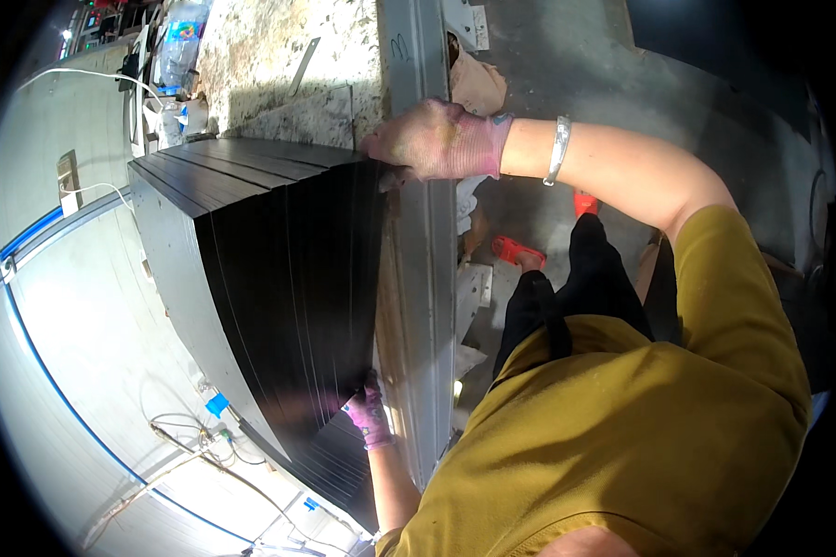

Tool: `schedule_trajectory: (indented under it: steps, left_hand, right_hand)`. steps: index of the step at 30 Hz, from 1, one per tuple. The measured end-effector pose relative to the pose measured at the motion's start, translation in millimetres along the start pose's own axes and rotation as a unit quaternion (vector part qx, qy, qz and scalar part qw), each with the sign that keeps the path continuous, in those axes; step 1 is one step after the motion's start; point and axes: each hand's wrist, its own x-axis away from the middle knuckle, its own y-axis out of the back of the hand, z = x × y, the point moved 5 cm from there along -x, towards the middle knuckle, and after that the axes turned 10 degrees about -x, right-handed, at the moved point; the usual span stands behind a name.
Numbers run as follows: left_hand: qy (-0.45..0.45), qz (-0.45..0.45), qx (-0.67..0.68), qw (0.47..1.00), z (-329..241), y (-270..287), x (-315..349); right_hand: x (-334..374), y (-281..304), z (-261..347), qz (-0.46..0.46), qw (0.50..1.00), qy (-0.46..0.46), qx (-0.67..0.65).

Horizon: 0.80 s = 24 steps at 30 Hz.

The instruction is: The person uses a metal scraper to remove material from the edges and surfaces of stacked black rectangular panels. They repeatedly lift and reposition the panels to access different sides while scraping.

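Observation:
A tall stack of thin black panels point(288, 278) stands on the bench to my left, its layered edges facing me and its grey side point(181, 269) turned away. In a worn pink glove, my right hand point(432, 139) is closed at the stack's far near-side corner, with the thumb bent below the fingers. My left hand point(370, 415), in a purple-pink glove, is closed at the other end of the stack, on the lower edge of a panel. Its fingertips are partly lost in shadow. Further layered black panels point(330, 464) show beside that hand.
A grey metal rail point(423, 306) runs along the bench edge between me and the stack. Beyond the stack lie a stained board point(293, 56), a thin metal strip point(304, 65) and a clear plastic bottle point(178, 51). Loose cables point(195, 450) hang at the left. Scraps lie by my red shoes point(518, 252).

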Motion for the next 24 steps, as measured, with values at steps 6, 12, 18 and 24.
schedule_trajectory:
  steps: [6,12,18,24]
  left_hand:
    - [-0.015,0.037,0.079,0.996,-23,-8,10]
    - [-0.02,0.083,0.109,0.99,-24,-12,7]
    - [0.044,0.065,0.115,0.99,-25,-10,1]
    - [0.017,-0.014,0.004,1.0,-35,7,16]
  right_hand:
    - [5,-7,1,-0.1,0.986,0.068,0.116]
    - [7,-6,12,-0.083,0.968,0.062,0.228]
    - [5,-12,0,-0.11,0.991,0.038,0.066]
    - [14,19,17,-0.06,0.998,0.013,0.024]
